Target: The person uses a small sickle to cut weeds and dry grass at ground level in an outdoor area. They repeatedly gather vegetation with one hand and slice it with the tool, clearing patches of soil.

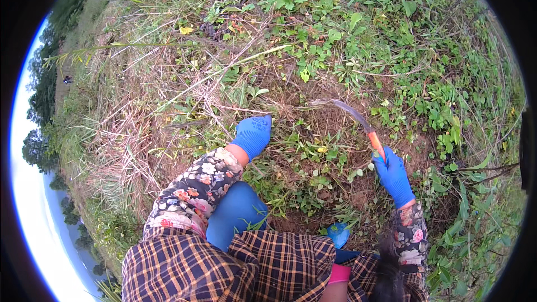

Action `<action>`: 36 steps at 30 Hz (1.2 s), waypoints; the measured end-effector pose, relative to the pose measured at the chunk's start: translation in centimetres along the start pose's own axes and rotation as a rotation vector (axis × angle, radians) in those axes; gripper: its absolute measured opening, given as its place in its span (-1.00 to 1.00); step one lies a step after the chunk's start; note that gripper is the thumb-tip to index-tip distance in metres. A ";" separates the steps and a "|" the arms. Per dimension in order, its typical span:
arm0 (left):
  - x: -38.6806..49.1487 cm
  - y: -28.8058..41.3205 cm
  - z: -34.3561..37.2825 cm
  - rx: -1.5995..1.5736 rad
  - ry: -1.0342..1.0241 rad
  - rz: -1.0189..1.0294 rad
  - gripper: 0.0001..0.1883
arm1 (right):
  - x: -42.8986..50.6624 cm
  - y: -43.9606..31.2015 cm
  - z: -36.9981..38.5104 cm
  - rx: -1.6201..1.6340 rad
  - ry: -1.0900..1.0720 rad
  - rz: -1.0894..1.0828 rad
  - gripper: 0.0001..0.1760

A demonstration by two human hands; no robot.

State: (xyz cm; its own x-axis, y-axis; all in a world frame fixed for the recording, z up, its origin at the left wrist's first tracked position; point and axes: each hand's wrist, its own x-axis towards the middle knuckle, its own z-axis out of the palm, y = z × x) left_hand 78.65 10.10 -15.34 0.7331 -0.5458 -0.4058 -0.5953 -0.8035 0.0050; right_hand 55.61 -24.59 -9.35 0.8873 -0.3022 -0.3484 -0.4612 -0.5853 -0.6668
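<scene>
My right hand [392, 174], in a blue knitted work glove, grips the orange handle of a sickle [354, 113]. The sickle's curved metal blade points up and left, low over cut grass and bare soil. My left hand [254, 134], in a matching glove with print on its back, is curled down at the edge of dry grass stalks [205, 92]. Its fingers are turned under, so what they hold is hidden. Low green weeds [323, 151] grow between my two hands. The blade's tip is apart from my left hand, to its right.
My bent knee [237, 214] in blue cloth and a checked garment [277, 260] fill the bottom. Near them lies a light-blue item [337, 234]. Leafy weeds [402, 50] cover the upper right. Thin dark branches [486, 172] stick in from the right. Trees [40, 147] stand far left.
</scene>
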 end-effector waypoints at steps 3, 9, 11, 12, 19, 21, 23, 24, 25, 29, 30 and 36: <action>-0.2 0.4 -0.8 0.001 -0.072 -0.049 -0.67 | 7.2 -3.8 3.5 -0.090 0.009 -0.351 -0.67; 0.3 0.6 -1.0 -0.049 -0.068 -0.146 -0.63 | 10.6 -4.2 10.4 -0.201 -0.140 -0.412 -0.65; 0.1 -0.2 -0.5 -0.090 -0.016 -0.143 -0.63 | 6.9 -2.5 9.4 -0.132 -0.086 -0.426 -0.65; -0.2 -0.5 0.1 -0.109 0.047 -0.095 -0.60 | 4.4 -1.4 7.9 -0.194 -0.060 -0.317 -0.67; -8.5 -0.8 6.2 -0.176 -0.064 -0.265 -0.57 | -8.6 3.9 2.6 0.314 -0.107 0.269 -0.80; -11.3 -0.3 7.9 -0.272 0.070 -0.218 -0.61 | -8.7 4.3 4.6 0.990 0.034 0.487 -0.84; -13.6 -0.4 8.8 -0.342 -0.019 -0.243 -0.58 | -8.7 3.9 7.6 0.959 0.226 0.430 -0.87; -14.9 -0.5 8.8 -0.383 0.032 -0.231 -0.62 | -9.5 3.1 9.0 0.998 0.133 0.591 -0.85; -16.1 -0.6 8.7 -0.514 -0.070 -0.332 -0.56 | -10.5 2.5 10.4 1.117 0.042 0.673 -0.83; -21.4 -0.1 6.0 -1.202 0.238 -0.558 -0.48 | -16.5 0.2 15.5 0.523 -0.536 0.775 -0.77; -22.3 0.0 4.9 -1.210 0.329 -0.584 -0.50 | -18.1 0.1 15.7 0.372 -0.650 0.757 -0.77; -24.5 3.6 -4.7 -0.825 0.284 -0.325 -0.58 | -25.8 -2.6 13.7 0.597 -0.098 0.727 -0.75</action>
State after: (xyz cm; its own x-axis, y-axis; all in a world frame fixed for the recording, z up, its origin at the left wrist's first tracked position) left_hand 60.11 19.49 -1.12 0.9408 -0.2141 -0.2627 -0.0043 -0.7826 0.6225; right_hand 33.87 -5.03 -7.66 0.3906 -0.3610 -0.8468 -0.8502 0.2113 -0.4822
